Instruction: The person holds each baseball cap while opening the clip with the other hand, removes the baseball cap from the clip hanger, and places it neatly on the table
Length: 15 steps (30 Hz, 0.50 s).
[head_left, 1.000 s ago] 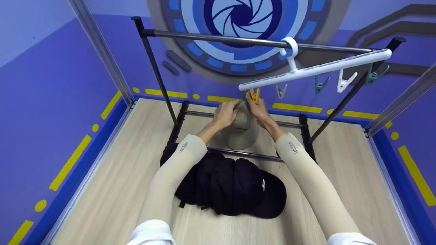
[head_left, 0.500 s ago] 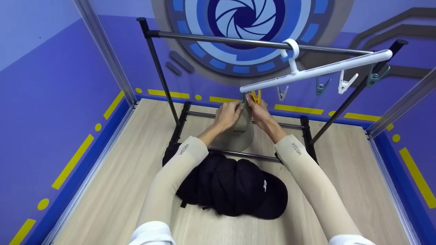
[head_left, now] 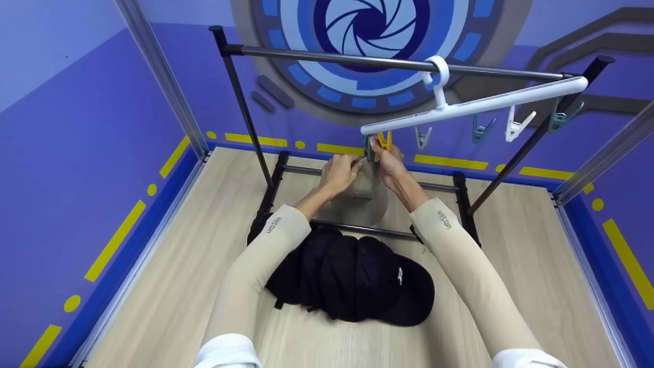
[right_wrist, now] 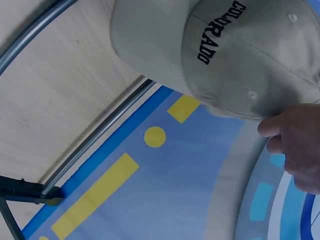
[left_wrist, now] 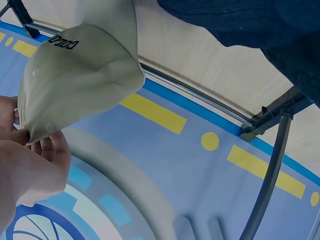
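Observation:
A beige cap (right_wrist: 270,55) with dark COLORADO lettering hangs crown up below the left end of a white clip hanger (head_left: 475,105). My left hand (head_left: 339,174) pinches the cap's edge from the left, seen also in the left wrist view. From the other side my right hand (head_left: 392,164) squeezes the dark green clip (head_left: 369,148) near its top, the clip's lower end meeting the cap's edge. Whether its jaws grip the cloth is hidden by my fingers. Just in front of that hand hangs a yellow clip (head_left: 384,140).
Several more clips, including a white clip (head_left: 518,123), dangle along the hanger, which tilts on the rack's top bar (head_left: 327,58). Black caps (head_left: 352,278) lie in an overlapping row on the wooden floor (head_left: 168,245). A lower rack bar (head_left: 368,229) runs behind them.
The beige cap has turned and shifted slightly while held, and more of the green clip now shows between my hands. Both hands stay at about the same place.

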Each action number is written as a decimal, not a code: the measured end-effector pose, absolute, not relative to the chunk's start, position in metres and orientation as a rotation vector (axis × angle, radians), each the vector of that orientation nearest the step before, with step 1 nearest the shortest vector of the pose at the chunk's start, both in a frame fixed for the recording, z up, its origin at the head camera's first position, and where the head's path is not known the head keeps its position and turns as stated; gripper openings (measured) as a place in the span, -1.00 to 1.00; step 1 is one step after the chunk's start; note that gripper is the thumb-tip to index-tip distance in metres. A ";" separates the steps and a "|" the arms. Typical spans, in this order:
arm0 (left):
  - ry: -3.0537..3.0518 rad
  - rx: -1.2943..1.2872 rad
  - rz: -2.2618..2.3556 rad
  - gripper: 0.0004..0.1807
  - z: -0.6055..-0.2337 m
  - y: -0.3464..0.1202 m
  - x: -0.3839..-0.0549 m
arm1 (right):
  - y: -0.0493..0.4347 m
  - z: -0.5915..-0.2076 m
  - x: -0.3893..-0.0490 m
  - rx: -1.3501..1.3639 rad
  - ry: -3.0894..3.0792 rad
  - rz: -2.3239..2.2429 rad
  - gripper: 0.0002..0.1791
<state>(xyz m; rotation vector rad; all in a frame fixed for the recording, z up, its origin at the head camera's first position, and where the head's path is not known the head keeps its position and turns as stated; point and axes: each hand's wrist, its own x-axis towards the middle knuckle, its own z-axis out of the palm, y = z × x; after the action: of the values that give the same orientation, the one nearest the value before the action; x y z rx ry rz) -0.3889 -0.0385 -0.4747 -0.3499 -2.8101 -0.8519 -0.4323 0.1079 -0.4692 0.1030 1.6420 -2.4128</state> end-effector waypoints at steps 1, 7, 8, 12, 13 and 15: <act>-2.819 -0.356 -0.850 -0.76 -0.474 -0.038 -0.389 | 0.108 -0.468 -0.432 0.115 1.649 -2.410 -0.87; -2.850 -0.441 -0.829 -0.78 -0.473 -0.034 -0.387 | 0.113 -0.466 -0.433 0.139 1.759 -2.338 -0.88; -2.848 -0.457 -0.827 -0.78 -0.472 -0.034 -0.386 | 0.114 -0.466 -0.433 0.141 1.780 -2.322 -0.87; -2.832 -0.509 -0.829 -0.77 -0.471 -0.032 -0.385 | 0.118 -0.463 -0.433 0.143 1.854 -2.267 -0.82; -2.829 -0.519 -0.832 -0.77 -0.471 -0.032 -0.384 | 0.118 -0.462 -0.433 0.143 1.873 -2.253 -0.81; -2.823 -0.537 -0.840 -0.77 -0.470 -0.032 -0.384 | 0.120 -0.460 -0.433 0.133 1.897 -2.226 -0.78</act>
<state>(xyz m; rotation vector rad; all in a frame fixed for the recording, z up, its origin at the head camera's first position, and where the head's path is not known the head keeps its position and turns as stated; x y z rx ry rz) -0.3838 -0.0322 -0.4702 -0.5371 -2.8231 -0.8396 -0.4331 0.1197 -0.4600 0.1332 1.8970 -2.2255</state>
